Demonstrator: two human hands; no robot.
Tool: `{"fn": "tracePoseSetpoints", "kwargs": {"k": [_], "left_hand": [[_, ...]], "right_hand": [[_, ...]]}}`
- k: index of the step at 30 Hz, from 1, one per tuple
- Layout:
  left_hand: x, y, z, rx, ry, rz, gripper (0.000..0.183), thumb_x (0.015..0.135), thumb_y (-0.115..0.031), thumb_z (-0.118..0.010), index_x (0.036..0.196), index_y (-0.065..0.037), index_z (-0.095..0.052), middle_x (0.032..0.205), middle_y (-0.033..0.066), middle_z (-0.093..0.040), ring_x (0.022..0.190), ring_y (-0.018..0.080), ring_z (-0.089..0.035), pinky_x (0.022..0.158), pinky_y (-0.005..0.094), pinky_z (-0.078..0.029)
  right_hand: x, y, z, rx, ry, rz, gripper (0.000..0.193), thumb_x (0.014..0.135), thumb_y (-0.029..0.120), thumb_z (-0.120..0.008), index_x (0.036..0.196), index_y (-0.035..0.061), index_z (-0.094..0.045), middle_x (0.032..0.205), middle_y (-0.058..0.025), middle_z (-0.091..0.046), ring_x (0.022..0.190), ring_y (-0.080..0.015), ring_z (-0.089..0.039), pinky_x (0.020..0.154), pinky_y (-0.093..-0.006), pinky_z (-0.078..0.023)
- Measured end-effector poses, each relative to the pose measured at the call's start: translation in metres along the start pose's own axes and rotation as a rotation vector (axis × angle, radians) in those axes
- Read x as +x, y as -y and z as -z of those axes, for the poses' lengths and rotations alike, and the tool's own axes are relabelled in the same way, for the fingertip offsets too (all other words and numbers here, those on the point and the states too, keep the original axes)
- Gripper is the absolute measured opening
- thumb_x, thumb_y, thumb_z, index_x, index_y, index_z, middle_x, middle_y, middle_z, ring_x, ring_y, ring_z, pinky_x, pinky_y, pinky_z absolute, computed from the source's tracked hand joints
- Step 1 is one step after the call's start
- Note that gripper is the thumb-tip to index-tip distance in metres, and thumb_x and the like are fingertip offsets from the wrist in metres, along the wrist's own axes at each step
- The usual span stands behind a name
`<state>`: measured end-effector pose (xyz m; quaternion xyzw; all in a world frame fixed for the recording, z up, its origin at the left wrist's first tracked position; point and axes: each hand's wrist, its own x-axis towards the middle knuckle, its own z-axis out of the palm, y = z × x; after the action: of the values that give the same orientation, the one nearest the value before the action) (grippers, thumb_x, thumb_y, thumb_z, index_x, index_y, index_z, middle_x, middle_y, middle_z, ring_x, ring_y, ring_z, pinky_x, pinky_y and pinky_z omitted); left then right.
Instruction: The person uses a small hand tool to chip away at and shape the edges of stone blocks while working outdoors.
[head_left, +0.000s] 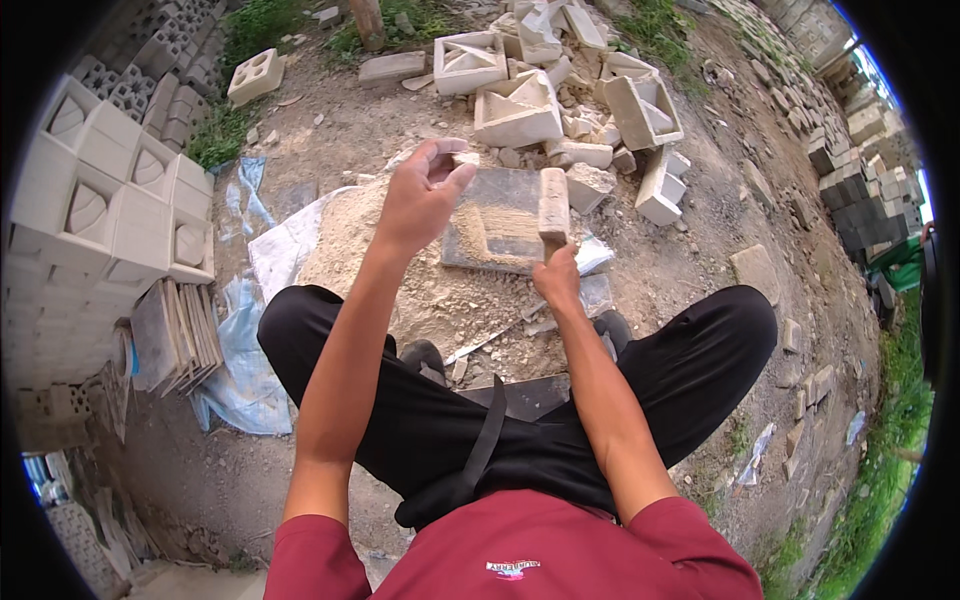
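My left hand (428, 195) is raised with thumb and fingers pinched on a small pale stone chip (466, 158). It is held over the near-left side of a flat dark slab (510, 188), which carries a layer of tan crumbs. My right hand (557, 274) grips the handle of a hammer (553, 203) with a pale, dusty, blocky head. The hammer's head is over the slab's right edge; whether it touches the slab I cannot tell. A heap of crushed tan rubble (350, 240) lies left of the slab, partly behind my left forearm.
Broken pale blocks (520, 108) are piled beyond the slab. Stacked patterned blocks (130, 190) form a wall on the left, with thin boards (178, 335) leaning near it. Blue-white sheeting (245, 365) lies by my left knee. More blocks (850, 185) stand far right.
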<state>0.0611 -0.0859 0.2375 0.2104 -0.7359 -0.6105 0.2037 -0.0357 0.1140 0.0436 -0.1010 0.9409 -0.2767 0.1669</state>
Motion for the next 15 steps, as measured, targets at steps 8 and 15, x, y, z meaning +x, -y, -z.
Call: {"fn": "tracePoseSetpoints", "kwargs": {"k": [8, 15], "left_hand": [[0.008, -0.006, 0.018, 0.039, -0.059, -0.090, 0.029, 0.090, -0.011, -0.063, 0.116, 0.002, -0.057, 0.102, 0.0086, -0.065, 0.096, 0.0137, -0.062, 0.081, 0.0264, -0.050], [0.020, 0.014, 0.019, 0.019, -0.089, -0.091, 0.031, 0.088, -0.012, -0.065, 0.115, 0.003, -0.057, 0.101, 0.0096, -0.065, 0.095, 0.0140, -0.062, 0.080, 0.0259, -0.050]], "right_hand": [[-0.069, 0.018, -0.050, -0.125, 0.079, 0.052, 0.054, 0.078, 0.015, -0.064, 0.113, -0.0133, -0.033, 0.098, -0.0336, -0.059, 0.093, -0.0464, -0.061, 0.082, -0.0492, -0.050], [-0.034, 0.071, -0.060, 0.176, 0.156, 0.015, 0.058, 0.076, 0.017, -0.062, 0.115, -0.0149, -0.033, 0.099, -0.0382, -0.058, 0.096, -0.0491, -0.059, 0.087, -0.0494, -0.047]]}}
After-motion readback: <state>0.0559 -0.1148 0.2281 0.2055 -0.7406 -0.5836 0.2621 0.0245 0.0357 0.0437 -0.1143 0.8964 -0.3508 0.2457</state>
